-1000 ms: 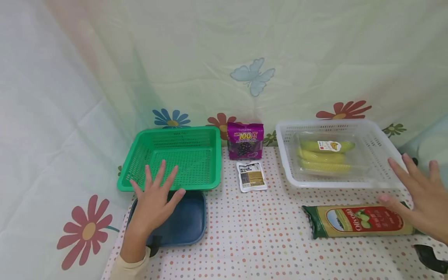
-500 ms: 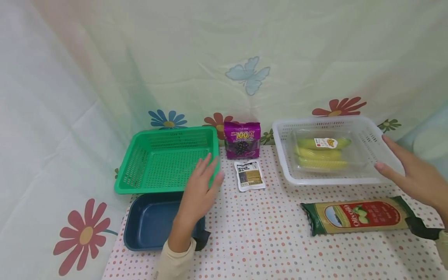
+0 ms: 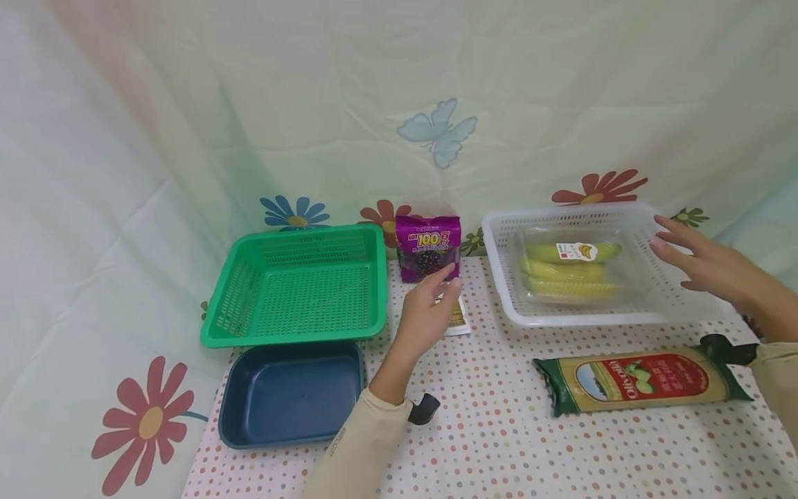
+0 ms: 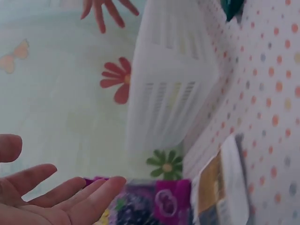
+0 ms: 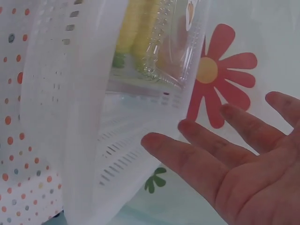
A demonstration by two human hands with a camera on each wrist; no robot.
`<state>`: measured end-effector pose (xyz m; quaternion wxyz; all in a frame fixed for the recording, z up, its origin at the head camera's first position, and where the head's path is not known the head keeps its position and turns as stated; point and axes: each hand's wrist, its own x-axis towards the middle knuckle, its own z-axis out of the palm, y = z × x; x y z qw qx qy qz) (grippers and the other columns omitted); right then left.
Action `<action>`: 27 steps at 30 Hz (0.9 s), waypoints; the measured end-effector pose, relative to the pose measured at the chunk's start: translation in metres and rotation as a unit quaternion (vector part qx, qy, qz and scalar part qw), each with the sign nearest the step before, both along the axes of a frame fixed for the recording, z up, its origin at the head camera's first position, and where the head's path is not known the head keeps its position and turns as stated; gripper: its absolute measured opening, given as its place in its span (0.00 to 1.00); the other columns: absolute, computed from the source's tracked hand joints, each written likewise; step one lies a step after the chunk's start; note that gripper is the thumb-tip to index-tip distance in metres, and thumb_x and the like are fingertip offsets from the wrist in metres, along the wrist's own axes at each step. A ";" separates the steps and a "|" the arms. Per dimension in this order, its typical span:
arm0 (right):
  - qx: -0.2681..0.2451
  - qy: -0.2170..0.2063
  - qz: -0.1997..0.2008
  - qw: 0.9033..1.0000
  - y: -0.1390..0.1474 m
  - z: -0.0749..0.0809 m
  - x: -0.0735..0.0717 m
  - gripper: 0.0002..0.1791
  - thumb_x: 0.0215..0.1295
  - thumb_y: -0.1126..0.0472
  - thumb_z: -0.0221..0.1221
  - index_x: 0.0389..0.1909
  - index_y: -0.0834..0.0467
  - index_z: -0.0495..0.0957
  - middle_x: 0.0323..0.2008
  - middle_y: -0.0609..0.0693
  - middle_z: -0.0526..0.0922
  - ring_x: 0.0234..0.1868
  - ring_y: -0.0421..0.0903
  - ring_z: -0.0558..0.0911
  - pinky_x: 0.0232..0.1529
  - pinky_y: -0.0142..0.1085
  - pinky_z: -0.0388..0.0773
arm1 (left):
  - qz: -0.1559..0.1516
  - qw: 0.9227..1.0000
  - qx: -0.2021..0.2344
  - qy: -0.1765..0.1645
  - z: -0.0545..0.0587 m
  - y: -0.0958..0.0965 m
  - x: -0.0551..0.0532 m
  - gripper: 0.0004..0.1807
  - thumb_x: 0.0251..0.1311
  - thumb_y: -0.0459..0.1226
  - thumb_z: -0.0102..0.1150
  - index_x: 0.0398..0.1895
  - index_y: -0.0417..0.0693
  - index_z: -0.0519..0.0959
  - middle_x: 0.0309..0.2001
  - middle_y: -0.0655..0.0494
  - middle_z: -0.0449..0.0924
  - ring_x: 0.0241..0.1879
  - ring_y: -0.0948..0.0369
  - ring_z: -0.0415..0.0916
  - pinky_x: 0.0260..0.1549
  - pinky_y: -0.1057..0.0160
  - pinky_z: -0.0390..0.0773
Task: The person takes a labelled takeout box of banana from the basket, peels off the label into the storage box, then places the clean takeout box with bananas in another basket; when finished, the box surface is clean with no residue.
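My left hand (image 3: 427, 315) hovers over a small white sachet (image 3: 460, 320) with its fingers loosely spread, partly hiding it. Just beyond the fingertips stands a purple bag (image 3: 411, 242) with dark berries printed on it. In the left wrist view, that bag (image 4: 173, 201) and the sachet (image 4: 220, 187) lie apart from the palm. My right hand (image 3: 711, 267) is held above the right end of a white basket (image 3: 508, 305), fingers extended and holding nothing. Inside the basket is a clear plastic box (image 3: 630, 277) of yellow produce, its label showing bananas.
A green basket (image 3: 215, 339) stands at the left, behind a dark blue tray (image 3: 358, 416). A long gold, green and red packet (image 3: 636, 378) lies in front of the white basket. Behind everything hangs a flowered curtain (image 3: 312, 104).
My left hand has moved right, from above the green basket and blue tray to the sachet. The right hand has shifted left and away from me, off the long packet, over the white basket.
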<state>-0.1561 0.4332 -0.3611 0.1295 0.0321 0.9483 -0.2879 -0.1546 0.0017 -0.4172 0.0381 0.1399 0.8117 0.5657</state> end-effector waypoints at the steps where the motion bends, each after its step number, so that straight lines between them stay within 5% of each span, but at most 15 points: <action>1: -0.016 -0.012 0.001 1.000 0.001 -0.001 -0.004 0.47 0.79 0.35 0.34 0.79 0.56 0.20 0.75 0.78 0.27 0.67 0.89 0.48 0.57 0.78 0.58 | 0.000 1.000 0.011 -0.017 -0.003 0.005 -0.003 0.28 0.77 0.53 0.47 0.74 0.56 0.70 0.72 0.53 0.72 0.66 0.55 0.76 0.63 0.53 0.78; 9: -0.073 -0.067 0.033 0.995 0.009 -0.003 -0.032 0.45 0.80 0.34 0.30 0.78 0.57 0.19 0.76 0.78 0.25 0.67 0.89 0.48 0.51 0.78 0.69 | 0.014 0.989 0.091 -0.120 -0.021 0.045 -0.018 0.23 0.74 0.52 0.54 0.70 0.67 0.74 0.69 0.57 0.75 0.57 0.57 0.83 0.41 0.59 0.87; 21: -0.089 -0.120 0.019 0.989 0.013 -0.012 -0.052 0.51 0.77 0.32 0.38 0.78 0.55 0.18 0.75 0.79 0.26 0.67 0.89 0.47 0.50 0.75 0.73 | 0.004 0.965 0.193 -0.179 -0.035 0.080 -0.032 0.24 0.71 0.47 0.61 0.68 0.59 0.76 0.69 0.50 0.73 0.60 0.48 0.79 0.44 0.51 0.87; 27: -0.096 -0.145 0.023 0.984 0.021 -0.025 -0.056 0.52 0.78 0.36 0.45 0.77 0.55 0.18 0.73 0.82 0.27 0.66 0.90 0.47 0.50 0.72 0.76 | 0.004 0.953 0.218 -0.210 -0.040 0.087 -0.034 0.21 0.69 0.40 0.63 0.64 0.63 0.79 0.68 0.46 0.72 0.52 0.49 0.83 0.40 0.52 0.88</action>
